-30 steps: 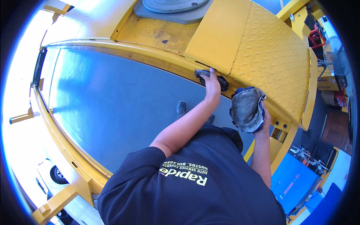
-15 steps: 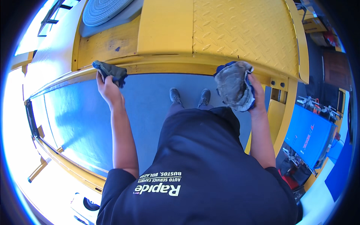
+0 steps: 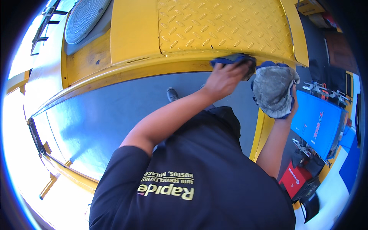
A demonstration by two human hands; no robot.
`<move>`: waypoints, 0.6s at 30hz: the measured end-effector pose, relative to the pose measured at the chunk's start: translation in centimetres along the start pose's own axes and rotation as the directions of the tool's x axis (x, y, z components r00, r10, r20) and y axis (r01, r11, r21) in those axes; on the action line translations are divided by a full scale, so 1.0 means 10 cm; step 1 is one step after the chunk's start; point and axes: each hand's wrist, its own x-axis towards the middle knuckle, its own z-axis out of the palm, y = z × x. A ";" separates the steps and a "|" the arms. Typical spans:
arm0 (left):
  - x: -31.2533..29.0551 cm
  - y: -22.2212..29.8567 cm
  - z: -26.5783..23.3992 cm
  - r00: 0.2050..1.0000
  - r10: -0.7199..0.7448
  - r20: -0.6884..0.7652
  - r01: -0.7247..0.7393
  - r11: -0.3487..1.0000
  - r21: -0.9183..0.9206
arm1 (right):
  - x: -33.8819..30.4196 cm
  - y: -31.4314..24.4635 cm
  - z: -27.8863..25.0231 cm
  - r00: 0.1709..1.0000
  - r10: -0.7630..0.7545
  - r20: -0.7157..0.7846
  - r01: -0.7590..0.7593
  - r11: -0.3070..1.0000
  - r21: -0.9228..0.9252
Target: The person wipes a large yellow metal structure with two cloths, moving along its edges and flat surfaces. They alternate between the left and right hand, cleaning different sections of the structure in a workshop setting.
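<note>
My left hand [image 3: 226, 80] reaches across to the right, its fingers bent over a dark blue rag [image 3: 234, 58]. That rag lies against the front edge of a yellow lift platform [image 3: 214, 27] with a raised tread pattern. In my right hand [image 3: 293, 106] is a bunched, stained grey cloth [image 3: 273, 90] with dark blue edges, held up just right of the rag. The cloth hides most of the right fingers.
A round grey plate [image 3: 86, 19] sits in the platform's recess at the far left. To the right stand a blue cabinet [image 3: 316, 124] with metal clamps beside it and a red box [image 3: 296, 179]. Below the platform lies a grey-blue floor [image 3: 126, 103], with my shoe [image 3: 172, 94] on it.
My left hand has swung from the left to the right along the platform edge with its rag. The right hand and its cloth have shifted a little right, and the view has moved right.
</note>
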 end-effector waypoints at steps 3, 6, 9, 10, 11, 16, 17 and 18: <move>0.21 0.07 0.43 0.983 -0.078 0.167 0.065 0.994 0.085 | -0.08 -0.01 -0.10 0.995 0.009 -0.098 -0.007 1.000 0.011; 0.29 0.03 0.59 0.951 -0.164 0.261 0.162 0.986 0.028 | -0.12 0.08 -0.15 0.994 -0.007 -0.106 0.006 1.000 -0.004; 0.28 -0.06 0.55 0.916 -0.183 0.358 0.214 0.976 -0.048 | -0.14 0.16 -0.21 0.993 0.012 -0.115 -0.009 0.999 0.031; 0.24 -0.11 0.51 0.915 -0.171 0.366 0.211 0.975 -0.073 | -0.14 0.18 -0.23 0.993 0.031 -0.111 -0.027 0.999 0.039; 0.19 -0.17 0.46 0.868 -0.259 0.424 0.301 0.953 -0.034 | -0.14 0.16 -0.26 0.999 0.021 -0.047 -0.019 0.999 0.036; -0.63 -0.80 -0.36 0.776 -0.426 0.464 0.388 0.904 0.182 | -0.08 -0.14 -0.42 0.971 -0.144 -0.189 0.136 0.989 -0.057; -0.85 -0.98 -0.63 0.763 -0.423 0.489 0.380 0.905 0.189 | -0.09 -0.20 -0.44 0.986 -0.139 -0.087 0.140 0.990 0.002; -1.09 -1.13 -0.92 0.739 -0.497 0.455 0.467 0.864 0.186 | -0.08 -0.26 -0.45 0.991 -0.134 -0.003 0.134 0.989 0.065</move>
